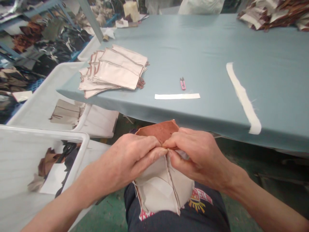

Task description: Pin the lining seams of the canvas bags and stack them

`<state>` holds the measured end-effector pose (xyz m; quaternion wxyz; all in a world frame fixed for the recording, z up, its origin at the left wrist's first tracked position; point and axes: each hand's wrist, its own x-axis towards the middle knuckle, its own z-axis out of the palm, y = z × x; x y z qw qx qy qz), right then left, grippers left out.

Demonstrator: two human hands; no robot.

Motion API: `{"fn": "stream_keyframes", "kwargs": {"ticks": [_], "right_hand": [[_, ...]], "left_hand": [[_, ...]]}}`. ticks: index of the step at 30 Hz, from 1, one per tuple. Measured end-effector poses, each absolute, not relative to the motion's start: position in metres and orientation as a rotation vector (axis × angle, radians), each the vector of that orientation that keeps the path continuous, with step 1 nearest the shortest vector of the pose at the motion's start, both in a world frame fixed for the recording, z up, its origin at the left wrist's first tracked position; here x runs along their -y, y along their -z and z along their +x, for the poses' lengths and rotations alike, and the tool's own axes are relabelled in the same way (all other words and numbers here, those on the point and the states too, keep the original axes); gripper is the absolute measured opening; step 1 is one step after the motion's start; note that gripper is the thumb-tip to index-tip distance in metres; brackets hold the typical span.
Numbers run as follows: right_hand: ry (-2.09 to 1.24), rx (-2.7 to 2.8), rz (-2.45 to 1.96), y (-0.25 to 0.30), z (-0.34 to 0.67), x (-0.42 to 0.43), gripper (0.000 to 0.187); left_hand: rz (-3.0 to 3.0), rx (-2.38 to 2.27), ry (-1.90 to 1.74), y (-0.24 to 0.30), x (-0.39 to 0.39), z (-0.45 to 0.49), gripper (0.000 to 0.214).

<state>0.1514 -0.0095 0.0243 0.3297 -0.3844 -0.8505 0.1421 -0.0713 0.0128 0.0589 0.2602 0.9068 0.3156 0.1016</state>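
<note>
The cream-and-brown piece [154,201] sat on the lap, its pale face toward me, its brown end [156,129] standing up beyond the fingers on the table side, and a raised seam [172,182] running down toward the body. I had the left hand [135,156] and the right hand [200,154] meeting at the top of that seam, each pinching the material between thumb and fingers, the tips almost touching; what lay folded right under them I couldn't make out. To my judgement, good work there depended on keeping the two pinches level and close to the ridge, pressing with the thumbs rather than tugging sideways, since an uneven pull could have skewed the seam or strained its stitches. I also reckoned the lower end wanted to lie flat on the dark apron [213,214], because a bunched edge might have twisted the piece, and the loose threads at its left edge were best kept away from the thumbs. Just past the lap, on the blue-green table [205,48], lay a short white strip [177,96] with pink-handled snips [182,84] behind it, and a longer, frayed strip [243,96] off to the right. A stack of cream pieces [118,74] rested toward the table's left end, and beyond that corner stood white bins [14,154] holding cloth.
</note>
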Motion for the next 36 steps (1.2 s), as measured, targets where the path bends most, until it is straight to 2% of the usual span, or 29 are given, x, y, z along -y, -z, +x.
{"fn": "stream_keyframes", "kwargs": {"ticks": [10,14,16,19,24,27,31,34,36], "right_hand": [[-0.458,2.228,-1.064,-0.029,0.158,0.012,0.019],[-0.484,2.149,-1.098,-0.026,0.156,0.013,0.016],[-0.622,2.05,-1.101,-0.023,0.153,0.014,0.015],[-1.02,1.835,-1.097,-0.016,0.151,0.013,0.013],[-1.415,1.557,-1.086,-0.003,0.152,0.012,0.007],[-1.517,1.368,-1.019,0.005,0.147,0.011,0.008],[-1.637,1.045,-0.754,0.013,0.133,0.011,0.02],[-1.591,1.013,-0.711,0.012,0.128,0.014,0.025],[-1.463,1.188,-0.782,0.007,0.133,0.016,0.019]], "left_hand": [[2.84,-0.789,-0.196,-0.054,-0.009,-0.063,0.027],[2.738,-0.895,-0.436,-0.048,-0.009,-0.052,0.023],[2.537,-0.859,-0.549,-0.042,-0.011,-0.049,0.022],[2.255,-0.752,-0.567,-0.037,-0.015,-0.05,0.024],[2.355,-0.772,-0.504,-0.035,-0.018,-0.057,0.02],[2.426,-0.752,-0.627,-0.027,-0.021,-0.056,0.027],[2.11,-0.714,-0.93,-0.003,-0.023,-0.044,0.049],[1.826,-0.764,-0.986,0.012,-0.021,-0.033,0.06],[1.759,-0.758,-0.959,0.016,-0.022,-0.03,0.063]]}}
